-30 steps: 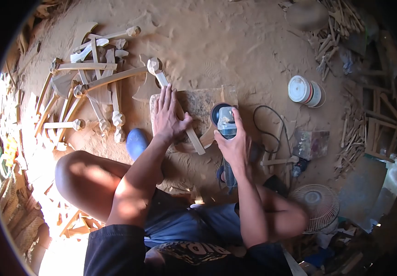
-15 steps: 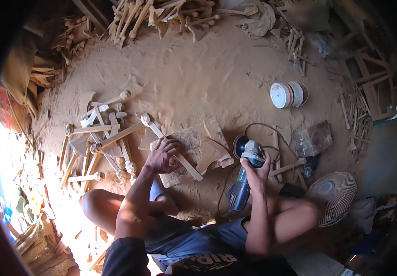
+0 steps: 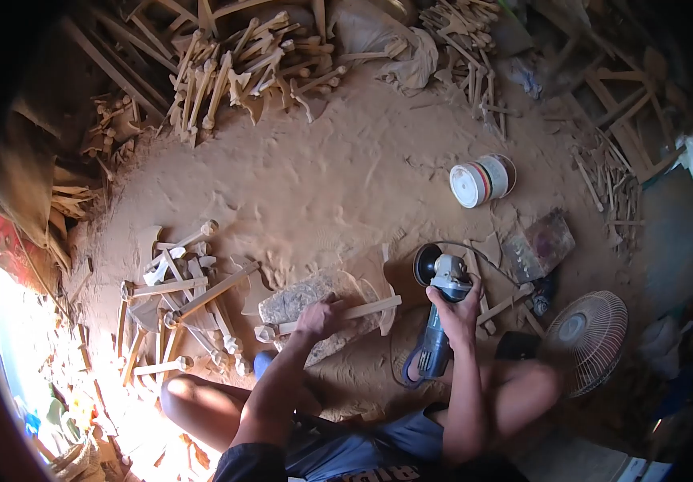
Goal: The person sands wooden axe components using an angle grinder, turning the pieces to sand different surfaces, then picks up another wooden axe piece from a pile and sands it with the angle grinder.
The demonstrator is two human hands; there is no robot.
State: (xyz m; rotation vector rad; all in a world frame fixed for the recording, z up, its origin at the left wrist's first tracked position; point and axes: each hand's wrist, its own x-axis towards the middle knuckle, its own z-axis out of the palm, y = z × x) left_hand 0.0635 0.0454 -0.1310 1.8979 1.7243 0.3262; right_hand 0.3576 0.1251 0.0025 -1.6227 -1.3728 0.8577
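My left hand (image 3: 320, 318) is closed around a carved wooden axe-shaped piece (image 3: 370, 308), whose knobbed end points left and whose handle lies nearly level across a worn block (image 3: 294, 299). The piece's thin curved blade (image 3: 380, 277) shows at the block's right end. In my right hand (image 3: 457, 312) is an angle grinder (image 3: 435, 341), held upright with its dark round disc (image 3: 426, 264) at the top, apart from the wood. Its cord loops behind it.
Similar wooden pieces (image 3: 194, 301) are heaped at the left, with a larger pile (image 3: 242, 72) at the far side. A white bucket (image 3: 468, 185) lies on its side on sandy ground. A stained box (image 3: 541, 245) and a round fan (image 3: 586, 337) are at the right.
The wooden piece has turned from slanting to nearly level, with my left hand on it. My right hand has taken the grinder back from the block to the right. The view has tilted farther forward.
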